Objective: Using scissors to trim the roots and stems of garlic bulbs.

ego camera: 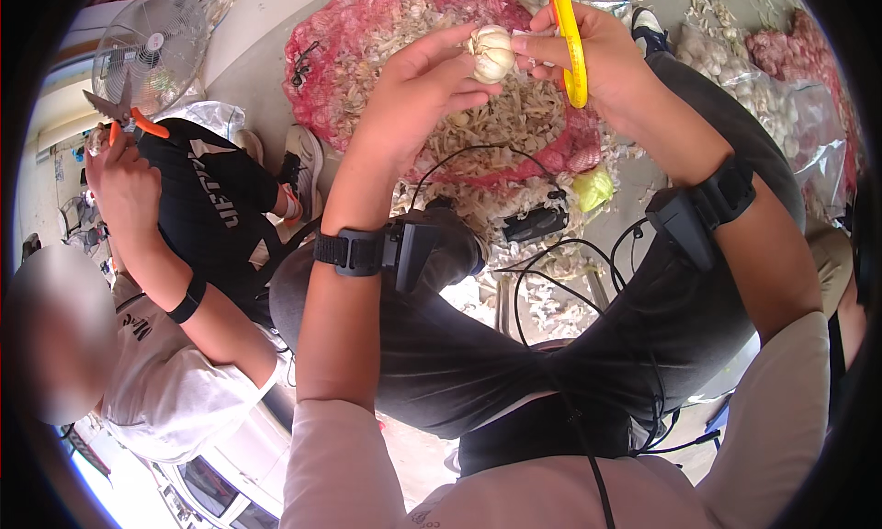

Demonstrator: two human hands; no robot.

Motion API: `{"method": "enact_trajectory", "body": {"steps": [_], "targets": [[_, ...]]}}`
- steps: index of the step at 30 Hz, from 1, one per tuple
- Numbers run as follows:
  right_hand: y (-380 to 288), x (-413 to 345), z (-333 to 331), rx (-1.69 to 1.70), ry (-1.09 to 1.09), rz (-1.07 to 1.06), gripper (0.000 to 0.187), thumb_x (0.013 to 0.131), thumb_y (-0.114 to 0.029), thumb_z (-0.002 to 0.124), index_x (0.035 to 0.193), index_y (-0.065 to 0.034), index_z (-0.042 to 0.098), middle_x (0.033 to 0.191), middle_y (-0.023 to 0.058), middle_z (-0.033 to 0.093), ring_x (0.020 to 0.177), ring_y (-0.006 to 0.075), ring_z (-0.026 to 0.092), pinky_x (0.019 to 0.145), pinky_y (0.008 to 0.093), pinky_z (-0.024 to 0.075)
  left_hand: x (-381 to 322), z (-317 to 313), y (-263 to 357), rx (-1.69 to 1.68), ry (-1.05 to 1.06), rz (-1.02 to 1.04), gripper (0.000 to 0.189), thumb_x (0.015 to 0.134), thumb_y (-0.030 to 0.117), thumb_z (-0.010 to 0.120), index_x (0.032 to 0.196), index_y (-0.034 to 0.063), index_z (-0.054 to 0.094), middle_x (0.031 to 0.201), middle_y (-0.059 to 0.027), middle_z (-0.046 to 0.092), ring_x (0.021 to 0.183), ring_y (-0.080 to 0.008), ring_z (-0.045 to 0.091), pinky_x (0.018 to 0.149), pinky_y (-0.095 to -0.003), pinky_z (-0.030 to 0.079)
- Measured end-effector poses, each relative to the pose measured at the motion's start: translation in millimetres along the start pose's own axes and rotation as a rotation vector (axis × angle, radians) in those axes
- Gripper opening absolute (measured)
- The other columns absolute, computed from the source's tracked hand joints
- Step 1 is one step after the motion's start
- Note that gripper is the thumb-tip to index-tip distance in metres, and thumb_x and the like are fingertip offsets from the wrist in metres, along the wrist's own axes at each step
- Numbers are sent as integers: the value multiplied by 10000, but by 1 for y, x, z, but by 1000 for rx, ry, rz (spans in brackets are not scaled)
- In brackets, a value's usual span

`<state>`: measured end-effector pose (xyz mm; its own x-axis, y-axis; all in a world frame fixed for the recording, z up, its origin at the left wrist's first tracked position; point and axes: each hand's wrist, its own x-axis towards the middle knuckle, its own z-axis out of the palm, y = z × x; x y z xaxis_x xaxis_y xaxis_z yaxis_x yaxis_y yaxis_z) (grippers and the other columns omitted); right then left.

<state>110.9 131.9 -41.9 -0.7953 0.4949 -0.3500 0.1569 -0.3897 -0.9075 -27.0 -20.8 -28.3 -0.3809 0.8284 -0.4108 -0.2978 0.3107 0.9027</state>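
Observation:
A pale garlic bulb point(492, 55) sits at the fingertips of my left hand point(424, 81), its cloves bulging under the skin. My right hand point(596, 57) has a yellow-handled cutting tool point(573, 53) lodged in it. The metal end of that tool runs out at the top of the picture, so its type is hard to tell. With thumb and fingers, the same hand also pinches a scrap of whitish skin at the bulb's right side. Below both hands lies a red mesh sack point(317, 95) spread on the floor, heaped with dry garlic skins point(530, 108).
Left of me, a co-worker's hand point(127, 177) holds orange-handled pruning shears point(124, 112) near a floor fan point(148, 53). Bags of garlic point(734, 67) stand to the right. A black device point(536, 223), loose cables point(524, 288) and a green leaf point(592, 188) lie near my feet.

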Motion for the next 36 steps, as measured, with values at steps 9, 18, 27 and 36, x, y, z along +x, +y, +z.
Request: {"method": "enact_trajectory", "body": {"steps": [9, 18, 27, 36], "targets": [[-10, -4, -6, 75, -92, 63, 243, 765, -113, 773, 900, -31, 589, 792, 68, 649, 739, 121, 649, 642, 221, 509, 3, 7, 4, -79, -103, 2, 418, 916, 127, 600, 1280, -36, 476, 1120, -127, 609, 951, -245, 659, 844, -307, 545], [1, 4, -13, -380, 50, -111, 455, 690, -393, 843, 903, -51, 633, 762, 12, 599, 670, 99, 574, 607, 248, 454, 4, 5, 4, -283, 20, 16, 396, 873, 103, 663, 1218, -23, 515, 1082, -94, 620, 989, -198, 631, 855, -294, 537], [-4, 9, 20, -318, -60, -326, 386, 674, -197, 846, 965, -27, 657, 811, 34, 641, 715, 87, 592, 647, 244, 466, -5, 4, 8, -476, 27, 27, 398, 884, 157, 655, 1212, 0, 496, 1085, -111, 618, 991, -189, 632, 869, -279, 546], [-36, 11, 63, 221, -45, -94, 106, 820, 28, 646, 905, -16, 599, 781, 38, 603, 685, 115, 572, 552, 243, 463, -23, -22, 21, -673, -31, 62, 384, 959, 249, 536, 1187, -56, 486, 1142, -184, 580, 1040, -291, 616, 896, -295, 549]]}}
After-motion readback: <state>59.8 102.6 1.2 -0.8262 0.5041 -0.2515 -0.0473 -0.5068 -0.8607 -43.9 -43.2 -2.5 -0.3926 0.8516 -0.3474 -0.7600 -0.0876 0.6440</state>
